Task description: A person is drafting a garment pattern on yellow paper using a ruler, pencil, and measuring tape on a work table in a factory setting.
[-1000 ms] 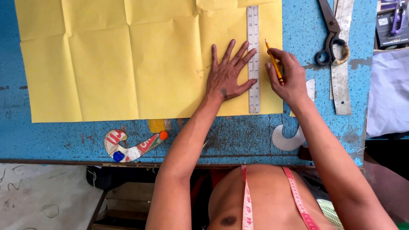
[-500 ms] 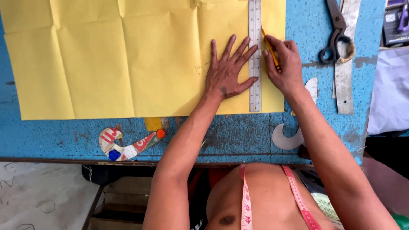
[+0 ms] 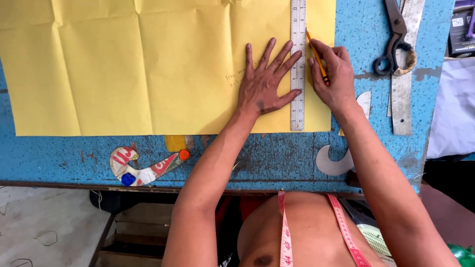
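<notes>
A large creased yellow paper sheet (image 3: 123, 64) lies on a worn blue table (image 3: 247, 158). A metal ruler (image 3: 298, 64) lies upright along the sheet's right part. My left hand (image 3: 267, 81) is spread flat on the paper, its fingertips pressing on the ruler's left edge. My right hand (image 3: 334, 74) holds a yellow pencil (image 3: 316, 57), tip against the ruler's right edge. Faint pencil notes sit just left of my left hand.
Black scissors (image 3: 393, 39) and a long steel ruler (image 3: 404, 84) lie at the right. A curved colourful pattern template (image 3: 141, 168) and a grey curved template (image 3: 336, 160) rest near the front edge. A pink measuring tape (image 3: 341, 222) hangs around my neck. White cloth (image 3: 452, 109) is at far right.
My right hand with the pencil has slid up along the ruler's right edge. The left hand stays pressed on paper and ruler.
</notes>
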